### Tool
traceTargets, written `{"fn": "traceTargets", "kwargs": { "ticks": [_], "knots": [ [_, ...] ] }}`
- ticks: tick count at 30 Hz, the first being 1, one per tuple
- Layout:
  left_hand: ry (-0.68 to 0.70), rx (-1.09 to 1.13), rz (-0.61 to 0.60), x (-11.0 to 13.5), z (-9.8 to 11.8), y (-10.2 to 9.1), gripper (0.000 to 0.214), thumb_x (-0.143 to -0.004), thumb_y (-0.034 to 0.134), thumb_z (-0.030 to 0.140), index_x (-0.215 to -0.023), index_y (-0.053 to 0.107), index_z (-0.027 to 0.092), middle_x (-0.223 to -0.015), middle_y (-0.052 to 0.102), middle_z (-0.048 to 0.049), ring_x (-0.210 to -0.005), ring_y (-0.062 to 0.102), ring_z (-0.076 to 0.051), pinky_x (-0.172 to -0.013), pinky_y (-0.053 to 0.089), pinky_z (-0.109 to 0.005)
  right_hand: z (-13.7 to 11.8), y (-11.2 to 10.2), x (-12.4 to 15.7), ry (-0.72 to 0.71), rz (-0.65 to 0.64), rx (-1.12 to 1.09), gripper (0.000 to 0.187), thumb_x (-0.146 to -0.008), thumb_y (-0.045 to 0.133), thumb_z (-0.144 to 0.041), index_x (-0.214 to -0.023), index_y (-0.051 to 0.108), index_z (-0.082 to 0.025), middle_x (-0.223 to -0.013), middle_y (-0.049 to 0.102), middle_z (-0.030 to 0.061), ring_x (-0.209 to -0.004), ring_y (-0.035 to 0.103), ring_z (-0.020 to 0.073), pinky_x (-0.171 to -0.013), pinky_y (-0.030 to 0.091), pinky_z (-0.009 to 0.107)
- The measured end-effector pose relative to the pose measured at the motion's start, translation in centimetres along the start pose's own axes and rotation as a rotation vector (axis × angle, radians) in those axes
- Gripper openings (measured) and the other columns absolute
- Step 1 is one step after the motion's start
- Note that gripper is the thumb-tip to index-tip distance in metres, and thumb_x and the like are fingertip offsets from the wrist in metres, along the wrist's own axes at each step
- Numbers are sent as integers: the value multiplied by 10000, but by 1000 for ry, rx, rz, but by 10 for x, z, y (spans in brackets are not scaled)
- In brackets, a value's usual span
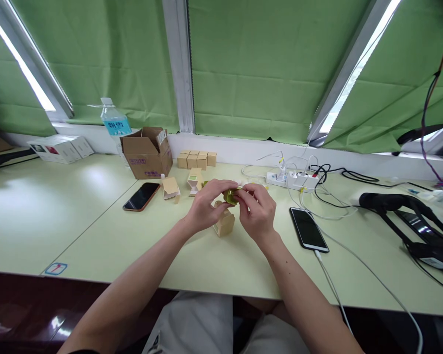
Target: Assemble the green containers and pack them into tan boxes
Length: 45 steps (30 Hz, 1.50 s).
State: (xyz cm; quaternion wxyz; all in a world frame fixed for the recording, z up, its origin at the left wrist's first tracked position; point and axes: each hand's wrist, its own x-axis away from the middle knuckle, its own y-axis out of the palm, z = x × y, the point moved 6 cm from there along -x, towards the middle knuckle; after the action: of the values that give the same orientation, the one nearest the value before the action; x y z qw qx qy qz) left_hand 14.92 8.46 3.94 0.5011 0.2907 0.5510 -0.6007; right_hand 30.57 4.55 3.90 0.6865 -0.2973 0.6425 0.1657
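Note:
Between my two hands, above the table, is a small yellow-green object (230,196); its exact kind is hidden by the fingers. My left hand (211,202) grips it from the left with thumb and fingers. On the other side, my right hand (256,209) pinches it with the fingertips. Just below them a small tan cardboard box (225,224) stands on the table, its top partly covered by my left hand. Further left are an opened small box (195,181) and another small carton (170,188) with its flap out.
Behind sit a row of small closed boxes (197,160) and a larger open cardboard box (147,153) beside a water bottle (114,120). Phones lie left (141,196) and right (309,229), the right one cabled. A power strip (292,180) and black headset (409,221) are at right.

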Motion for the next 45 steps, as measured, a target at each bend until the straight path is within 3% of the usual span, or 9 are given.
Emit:
{"fn": "traceTargets", "kwargs": {
  "ticks": [11, 14, 17, 20, 27, 33, 39, 45],
  "knots": [
    [37, -46, -23, 1, 1, 3, 395, -969, 771, 174, -1349, 717, 268, -1273, 837, -92, -1094, 795, -251, -970, 619, -468, 9, 6, 4, 89, -139, -9, 275, -1017, 624, -133, -854, 800, -269, -884, 664, 47, -711, 537, 161, -585, 382, 320],
    [31, -40, -32, 1, 0, 3, 388, -974, 763, 172, -1348, 720, 265, -1275, 837, -92, -1108, 793, -252, -977, 615, -469, 12, 5, 4, 107, -131, -86, 254, -1033, 641, -158, -897, 817, -280, -893, 692, 44, -725, 589, 163, -605, 441, 317],
    [0, -34, 2, 0, -2, 1, 393, -968, 783, 178, -1349, 727, 260, -1221, 846, -87, -1055, 785, -239, -956, 616, -451, 13, -1, 1, 65, -70, -215, 215, -1025, 677, -150, -1065, 827, -299, -965, 772, 54, -815, 695, 196, -684, 544, 340],
    [-76, -29, 50, 0, -7, -4, 392, -952, 817, 198, -1333, 738, 249, -1202, 841, -88, -999, 759, -219, -916, 617, -416, 11, -10, -2, -9, -17, -297, 299, -996, 695, -119, -1198, 803, -310, -1063, 820, 77, -905, 745, 238, -750, 593, 386],
    [-92, -7, 75, 0, -7, -9, 375, -969, 788, 191, -1334, 742, 262, -1205, 833, -82, -995, 742, -211, -901, 612, -402, 13, -6, 3, 22, -84, -159, 266, -966, 776, -261, -1215, 822, -342, -1193, 793, 113, -1041, 700, 310, -671, 611, 410],
    [-95, 0, 84, 0, -9, -9, 352, -982, 790, 226, -1330, 748, 262, -1193, 834, -83, -989, 743, -213, -908, 613, -413, 12, -1, 7, -41, -62, -141, 355, -982, 762, -214, -1289, 806, -386, -1143, 776, 104, -1077, 676, 305, -656, 635, 382],
    [-102, -13, 62, 1, -11, -7, 335, -993, 799, 276, -1324, 753, 258, -1156, 843, -76, -915, 730, -201, -869, 609, -407, 14, 4, 10, 3, -140, -162, 371, -997, 734, -205, -1279, 808, -434, -1160, 759, 90, -1147, 676, 303, -702, 675, 385],
    [-62, -12, 64, -1, -8, -8, 357, -986, 813, 264, -1337, 743, 264, -1165, 846, -80, -963, 735, -215, -905, 603, -422, 15, 0, 10, 28, -86, -234, 383, -974, 768, -209, -1305, 790, -400, -1280, 759, 110, -1245, 711, 349, -704, 709, 421]
  ]
}}
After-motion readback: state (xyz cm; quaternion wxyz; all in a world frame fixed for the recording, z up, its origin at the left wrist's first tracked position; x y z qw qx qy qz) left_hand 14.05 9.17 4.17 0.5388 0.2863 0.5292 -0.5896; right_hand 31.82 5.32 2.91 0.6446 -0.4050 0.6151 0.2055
